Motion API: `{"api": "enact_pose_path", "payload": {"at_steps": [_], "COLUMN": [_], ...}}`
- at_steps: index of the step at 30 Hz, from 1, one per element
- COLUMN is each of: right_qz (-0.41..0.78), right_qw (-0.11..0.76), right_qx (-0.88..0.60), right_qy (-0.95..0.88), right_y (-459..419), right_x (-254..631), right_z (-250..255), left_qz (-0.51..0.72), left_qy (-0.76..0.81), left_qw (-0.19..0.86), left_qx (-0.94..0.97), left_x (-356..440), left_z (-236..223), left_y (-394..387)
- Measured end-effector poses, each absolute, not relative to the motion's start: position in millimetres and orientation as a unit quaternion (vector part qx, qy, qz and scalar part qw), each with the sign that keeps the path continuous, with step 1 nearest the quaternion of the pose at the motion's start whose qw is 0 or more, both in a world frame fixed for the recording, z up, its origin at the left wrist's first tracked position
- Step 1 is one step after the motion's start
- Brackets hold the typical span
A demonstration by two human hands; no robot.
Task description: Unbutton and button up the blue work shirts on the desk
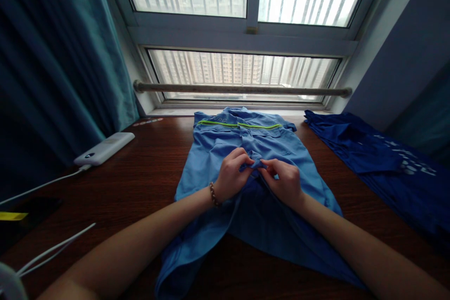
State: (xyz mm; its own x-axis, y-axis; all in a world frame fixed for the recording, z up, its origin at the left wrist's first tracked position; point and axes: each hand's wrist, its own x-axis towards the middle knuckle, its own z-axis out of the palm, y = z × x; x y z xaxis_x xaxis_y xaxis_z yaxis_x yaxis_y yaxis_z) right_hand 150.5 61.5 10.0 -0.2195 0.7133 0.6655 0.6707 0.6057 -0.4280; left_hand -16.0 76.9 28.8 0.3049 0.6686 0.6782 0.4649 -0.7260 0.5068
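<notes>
A light blue work shirt (225, 150) with a neon yellow stripe across the chest lies flat on the dark wooden table (147, 173), collar toward the window. My left hand (232, 173), with a bead bracelet at the wrist, pinches the shirt's front placket at mid-chest. My right hand (283, 180) pinches the same placket just to the right, fingertips nearly touching the left hand's. Both hands are closed on the fabric. The shirt's lower hem hangs over the near table edge.
A stack of dark blue garments (372, 159) lies at the right. A white power bank (104, 148) with a white cable (42, 185) rests at the left, near teal curtains (63, 65). A window with a rail (242, 89) is behind the table.
</notes>
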Motion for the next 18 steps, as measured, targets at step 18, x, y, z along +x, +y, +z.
{"api": "enact_pose_path", "payload": {"at_steps": [18], "right_qz": [-0.109], "right_qw": [0.475], "right_qx": [-0.419], "right_qy": [-0.766], "right_y": [58.2], "right_x": [148.5], "right_z": [16.5], "left_qz": [0.471], "left_qy": [0.309], "left_qw": [0.108], "left_qx": [0.819], "left_x": [-13.1], "left_z": [27.3], "left_y": [71.8]}}
